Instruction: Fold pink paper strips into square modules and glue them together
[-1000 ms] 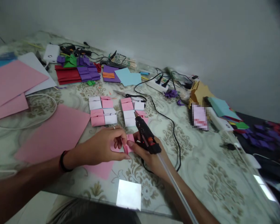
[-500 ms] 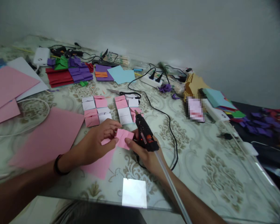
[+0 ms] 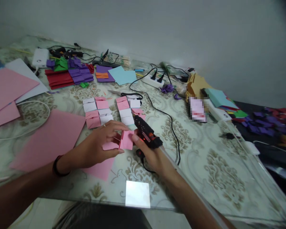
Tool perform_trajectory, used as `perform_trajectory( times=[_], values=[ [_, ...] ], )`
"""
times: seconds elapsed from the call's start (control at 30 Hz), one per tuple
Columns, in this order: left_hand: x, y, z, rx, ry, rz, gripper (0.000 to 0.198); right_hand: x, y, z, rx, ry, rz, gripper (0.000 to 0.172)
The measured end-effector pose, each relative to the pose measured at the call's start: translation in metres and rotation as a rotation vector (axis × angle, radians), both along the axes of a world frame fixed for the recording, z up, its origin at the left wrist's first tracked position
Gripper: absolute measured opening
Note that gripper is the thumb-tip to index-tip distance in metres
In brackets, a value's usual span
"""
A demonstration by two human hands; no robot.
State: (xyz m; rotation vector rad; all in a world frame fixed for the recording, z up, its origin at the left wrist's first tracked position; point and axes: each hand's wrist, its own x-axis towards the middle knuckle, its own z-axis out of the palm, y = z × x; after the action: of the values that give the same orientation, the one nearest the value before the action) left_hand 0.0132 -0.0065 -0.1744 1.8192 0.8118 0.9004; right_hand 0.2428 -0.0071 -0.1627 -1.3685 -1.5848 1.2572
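A folded pink paper piece (image 3: 127,140) is held upright between both hands over the table. My left hand (image 3: 98,144) pinches its left side between thumb and fingers. Wrapped around a black hot glue gun (image 3: 146,132), my right hand (image 3: 150,156) also touches the paper's right edge with the thumb. The gun's nozzle points up and left, and a clear glue stick trails from its back. Just beyond the hands lie two checkered blocks of folded pink and white paper, the left block (image 3: 92,118) and the right block (image 3: 125,116).
Pink sheets (image 3: 50,140) cover the table's left. Scissors (image 3: 126,94) lie behind the blocks. A power strip (image 3: 153,81) and the gun's black cable (image 3: 165,113) run along the back and right. Red strips (image 3: 59,79) and a blurred-out item (image 3: 197,109) lie farther off.
The pink paper piece has turned from lying flatter to standing on edge, its left side folded toward my left hand. The glue gun has shifted slightly left with my right hand.
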Motion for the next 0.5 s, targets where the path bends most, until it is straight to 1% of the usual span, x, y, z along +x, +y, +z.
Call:
perform_trajectory(
  times=[0.07, 0.17, 0.2, 0.27, 0.33, 0.43, 0.5],
  values=[
    [-0.003, 0.002, 0.001, -0.036, 0.001, 0.026, 0.055, 0.008, 0.003, 0.002, -0.007, -0.037, -0.009, 0.044],
    [-0.008, 0.005, 0.004, -0.068, -0.018, 0.09, 0.051, 0.026, 0.01, 0.004, 0.049, -0.08, -0.03, 0.048],
    [-0.01, 0.006, 0.005, -0.073, -0.042, 0.1, 0.05, 0.032, 0.012, 0.005, 0.049, -0.075, -0.026, 0.048],
    [-0.012, 0.007, 0.008, -0.087, -0.092, 0.097, 0.051, 0.041, 0.016, 0.01, 0.043, -0.083, 0.019, 0.04],
    [-0.012, 0.008, 0.012, -0.107, -0.124, 0.08, 0.052, 0.046, 0.018, 0.016, 0.069, -0.121, 0.134, 0.033],
    [-0.012, 0.009, 0.018, -0.139, -0.169, 0.05, 0.053, 0.044, 0.021, 0.025, 0.26, -0.083, 0.343, 0.026],
    [-0.012, 0.009, 0.021, -0.147, -0.191, 0.035, 0.055, 0.042, 0.022, 0.029, 0.332, -0.034, 0.439, 0.024]
  ],
)
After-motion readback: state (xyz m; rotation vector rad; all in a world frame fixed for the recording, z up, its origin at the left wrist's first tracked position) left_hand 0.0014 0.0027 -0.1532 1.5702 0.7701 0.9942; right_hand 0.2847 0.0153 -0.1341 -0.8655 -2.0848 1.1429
